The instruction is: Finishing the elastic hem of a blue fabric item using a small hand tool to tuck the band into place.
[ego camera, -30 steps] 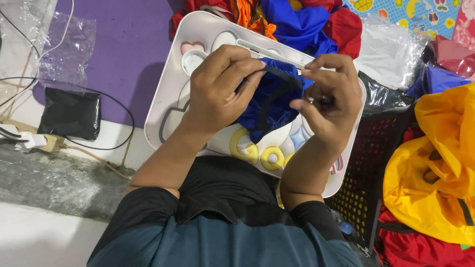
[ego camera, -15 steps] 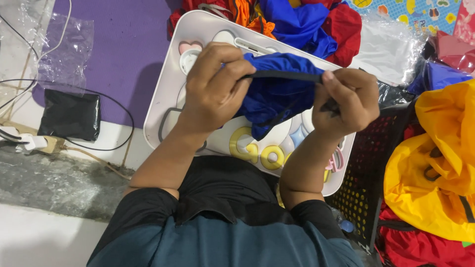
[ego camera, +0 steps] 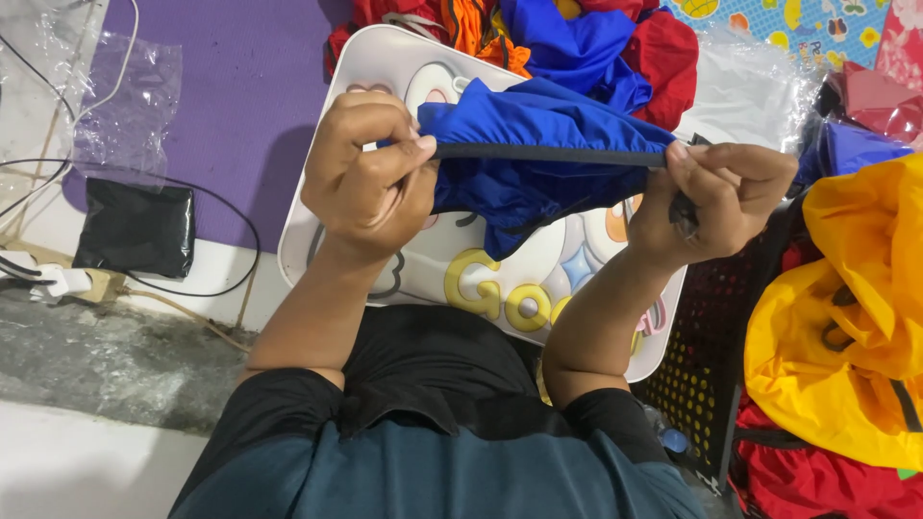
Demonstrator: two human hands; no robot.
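The space between the left hand [ego camera: 370, 173] and the right hand [ego camera: 716, 197] is being filled by the blue garment [ego camera: 538, 154], which is being stretched taut above the white lap tray [ego camera: 385, 72]. Passage beyond the tray's far edge is being blocked by a heap of red, orange and blue clothes [ego camera: 577, 38], and the right side is being closed off by a black basket [ego camera: 711, 375] and yellow fabric [ego camera: 846, 317]. Open room is being left only over the purple mat [ego camera: 250, 86] on the left, bordered by crumpled clear plastic [ego camera: 130, 96] and a black pouch [ego camera: 135, 229] with cables.
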